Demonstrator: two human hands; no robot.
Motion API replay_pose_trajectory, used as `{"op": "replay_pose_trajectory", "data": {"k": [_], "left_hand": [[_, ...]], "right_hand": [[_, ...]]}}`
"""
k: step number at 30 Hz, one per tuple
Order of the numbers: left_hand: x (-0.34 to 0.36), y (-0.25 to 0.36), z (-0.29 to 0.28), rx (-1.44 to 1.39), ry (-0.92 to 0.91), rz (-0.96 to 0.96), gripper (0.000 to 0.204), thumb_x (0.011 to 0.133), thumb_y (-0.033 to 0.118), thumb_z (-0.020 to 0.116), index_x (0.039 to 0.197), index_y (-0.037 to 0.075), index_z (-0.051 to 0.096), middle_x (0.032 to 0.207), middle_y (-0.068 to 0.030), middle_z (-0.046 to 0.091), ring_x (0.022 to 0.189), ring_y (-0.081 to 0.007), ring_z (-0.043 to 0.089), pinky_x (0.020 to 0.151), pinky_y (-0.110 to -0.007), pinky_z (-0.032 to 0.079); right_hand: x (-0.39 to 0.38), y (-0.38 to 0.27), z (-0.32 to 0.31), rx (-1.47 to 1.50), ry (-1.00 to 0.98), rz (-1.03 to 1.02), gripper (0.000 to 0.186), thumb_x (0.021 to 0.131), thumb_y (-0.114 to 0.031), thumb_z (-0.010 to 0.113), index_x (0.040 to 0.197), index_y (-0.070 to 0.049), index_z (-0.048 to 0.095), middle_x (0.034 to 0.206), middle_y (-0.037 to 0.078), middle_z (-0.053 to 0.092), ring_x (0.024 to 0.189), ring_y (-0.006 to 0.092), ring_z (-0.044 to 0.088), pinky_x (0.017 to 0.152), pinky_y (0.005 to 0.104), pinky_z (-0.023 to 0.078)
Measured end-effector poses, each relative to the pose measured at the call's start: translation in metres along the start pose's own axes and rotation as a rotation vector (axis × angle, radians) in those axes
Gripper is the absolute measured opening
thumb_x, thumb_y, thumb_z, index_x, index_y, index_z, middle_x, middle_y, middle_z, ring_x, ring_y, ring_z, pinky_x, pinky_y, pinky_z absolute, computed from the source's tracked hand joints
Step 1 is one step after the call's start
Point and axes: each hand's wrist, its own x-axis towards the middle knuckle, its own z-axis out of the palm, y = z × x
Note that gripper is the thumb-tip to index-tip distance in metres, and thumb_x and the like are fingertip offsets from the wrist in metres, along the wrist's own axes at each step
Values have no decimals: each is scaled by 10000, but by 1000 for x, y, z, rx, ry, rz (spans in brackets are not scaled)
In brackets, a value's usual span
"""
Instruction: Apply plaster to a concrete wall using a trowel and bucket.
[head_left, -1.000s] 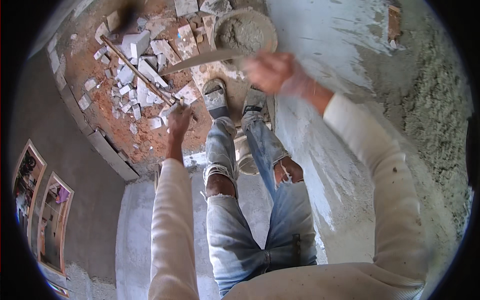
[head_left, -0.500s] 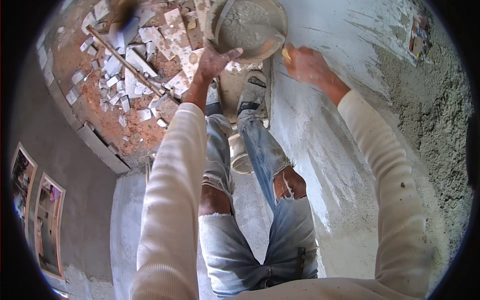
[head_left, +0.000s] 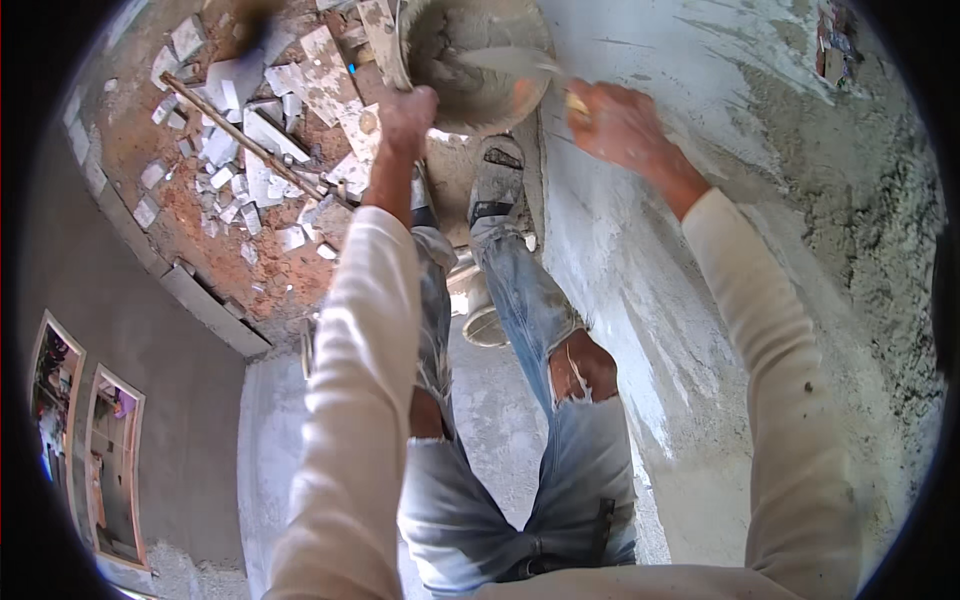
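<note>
A round bucket [head_left: 400, 62] of wet grey mortar [head_left: 440, 45] is at the top centre, just beyond my feet. Closed at the bucket's near left rim is my left hand [head_left: 408, 115], its fingertips partly hidden. My right hand [head_left: 622, 125] is wrapped around the yellowish handle [head_left: 577, 107] of a trowel. The trowel's blade [head_left: 505, 60] reaches left over the bucket's rim into the mortar.
Close on my right rises a wall [head_left: 660, 230], with rough fresh plaster [head_left: 870, 230] farther right. Broken tiles [head_left: 225, 140] and a wooden stick [head_left: 240, 135] lie on reddish ground at the left. Another bucket [head_left: 485, 325] stands below, behind my legs.
My right hand has brought the trowel blade into the mortar. My left hand has shifted along the rim, its thumb no longer stretched over it. The bucket appears slightly farther left.
</note>
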Motion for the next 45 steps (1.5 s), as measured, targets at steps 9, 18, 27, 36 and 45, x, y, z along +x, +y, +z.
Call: {"op": "replay_pose_trajectory", "data": {"k": [9, 18, 27, 36, 45], "left_hand": [[-174, 269, -3, -59, 261, -360, 450, 772, 51, 541, 1204, -36, 630, 880, -106, 672, 767, -160, 592, 709, -333, 489], [-281, 442, -72, -371, 139, -349, 355, 822, -3, 516, 1150, -69, 633, 1030, -62, 689, 896, -156, 623, 827, -302, 500], [-339, 494, -88, -462, 234, -450, 246, 753, -26, 664, 999, -9, 661, 824, -29, 633, 664, -146, 566, 606, -311, 472], [-378, 518, -144, -494, 282, -523, 433, 737, 14, 640, 1155, -56, 549, 1099, -159, 608, 921, -264, 623, 773, -383, 556], [-410, 371, -295, 325, 242, -108, 333, 771, 17, 606, 1097, -50, 584, 1142, -249, 578, 1011, -329, 639, 811, -450, 596]], "right_hand": [[-81, -65, -12, 490, -107, 130, 270, 860, -322, 652, 879, -55, 684, 901, 170, 729, 860, 385, 707, 789, 474, 567], [-261, -151, -135, 634, 119, 187, 246, 854, -255, 655, 877, -14, 611, 729, 227, 668, 712, 431, 676, 656, 488, 538], [-396, -164, -264, 632, 200, 312, 335, 873, -361, 633, 902, -30, 668, 854, 205, 701, 849, 401, 681, 803, 493, 533], [-529, -175, -391, 325, 385, 328, 348, 949, -344, 627, 1126, -46, 602, 823, 221, 688, 852, 443, 675, 798, 520, 512], [-622, -151, -481, 1223, 67, -52, 223, 990, -255, 652, 1022, -44, 718, 627, 31, 641, 486, 109, 602, 437, 251, 504]]}}
